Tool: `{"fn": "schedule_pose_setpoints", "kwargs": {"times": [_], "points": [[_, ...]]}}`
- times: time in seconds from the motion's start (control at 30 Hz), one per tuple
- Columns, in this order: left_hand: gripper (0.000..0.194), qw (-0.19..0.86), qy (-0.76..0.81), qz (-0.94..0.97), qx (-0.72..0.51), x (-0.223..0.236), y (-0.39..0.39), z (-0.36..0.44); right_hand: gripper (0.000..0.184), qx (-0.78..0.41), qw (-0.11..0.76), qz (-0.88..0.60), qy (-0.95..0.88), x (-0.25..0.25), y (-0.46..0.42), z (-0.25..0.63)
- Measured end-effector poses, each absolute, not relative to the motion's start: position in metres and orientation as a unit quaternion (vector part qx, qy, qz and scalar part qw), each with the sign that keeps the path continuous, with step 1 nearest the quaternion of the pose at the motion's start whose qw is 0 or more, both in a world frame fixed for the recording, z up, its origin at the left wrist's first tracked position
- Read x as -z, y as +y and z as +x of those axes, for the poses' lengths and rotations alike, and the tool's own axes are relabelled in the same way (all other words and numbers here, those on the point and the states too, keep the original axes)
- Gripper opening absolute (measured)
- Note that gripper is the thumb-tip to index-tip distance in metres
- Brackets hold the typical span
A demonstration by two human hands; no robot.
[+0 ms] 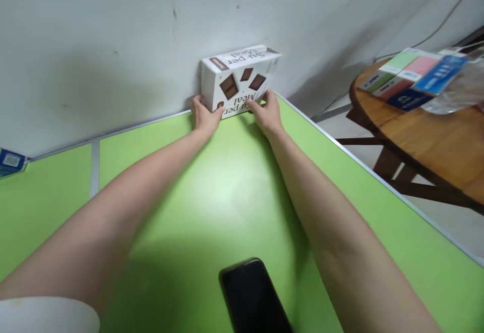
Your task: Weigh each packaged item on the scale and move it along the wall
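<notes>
A white box (251, 91) printed with "Su-per Meal" and brown chocolate-like squares stands on its long side, its lettering upside down to me. It is at the far edge of the green table (212, 181), close to the wall. My left hand (206, 117) grips its lower left corner, thumb on the front face. At the lower right, my right hand (267, 113) holds it the same way, with the thumb on the front. The fingers behind the box are hidden. Nearer to me, a black phone (253, 295) lies between my forearms.
The white wall (124, 45) runs behind the table. On the right, a round wooden table (449, 146) carries green, pink and blue boxes (416, 75) and a clear plastic bag (465, 88). Part of a blue box (11, 161) shows at the far left.
</notes>
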State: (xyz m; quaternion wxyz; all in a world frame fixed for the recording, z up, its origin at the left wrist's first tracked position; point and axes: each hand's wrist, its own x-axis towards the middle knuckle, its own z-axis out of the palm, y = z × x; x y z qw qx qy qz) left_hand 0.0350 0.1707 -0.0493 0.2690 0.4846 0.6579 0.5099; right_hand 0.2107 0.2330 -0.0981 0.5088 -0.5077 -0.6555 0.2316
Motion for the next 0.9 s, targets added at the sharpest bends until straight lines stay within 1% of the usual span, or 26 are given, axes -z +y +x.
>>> {"fn": "schedule_pose_setpoints", "kwargs": {"times": [0.07, 0.23, 0.33, 0.43, 0.5, 0.67, 0.77, 0.9], "points": [[0.061, 0.263, 0.656, 0.493, -0.507, 0.057, 0.17, 0.037, 0.057, -0.226, 0.515, -0.53, -0.635, 0.104, 0.233, 0.209], [0.063, 0.26, 0.647, 0.5, -0.514, 0.065, 0.173, 0.035, 0.056, -0.25, 0.505, -0.55, -0.616, 0.103, 0.232, 0.206], [0.055, 0.274, 0.647, 0.494, -0.512, 0.064, 0.174, 0.032, 0.055, -0.258, 0.498, -0.554, -0.615, 0.099, 0.229, 0.205], [0.046, 0.27, 0.655, 0.487, -0.512, 0.063, 0.174, 0.03, 0.059, -0.265, 0.49, -0.542, -0.629, 0.097, 0.226, 0.204], [0.044, 0.263, 0.658, 0.487, -0.51, 0.062, 0.173, 0.031, 0.062, -0.265, 0.489, -0.531, -0.64, 0.098, 0.225, 0.204], [0.04, 0.239, 0.66, 0.495, -0.512, 0.067, 0.173, 0.033, 0.063, -0.245, 0.489, -0.525, -0.652, 0.103, 0.227, 0.205], [0.04, 0.226, 0.657, 0.497, -0.52, 0.07, 0.174, 0.033, 0.065, -0.254, 0.486, -0.531, -0.646, 0.102, 0.226, 0.205], [0.04, 0.259, 0.662, 0.504, -0.49, 0.066, 0.176, 0.03, 0.068, -0.301, 0.476, -0.56, -0.607, 0.089, 0.218, 0.203]]}}
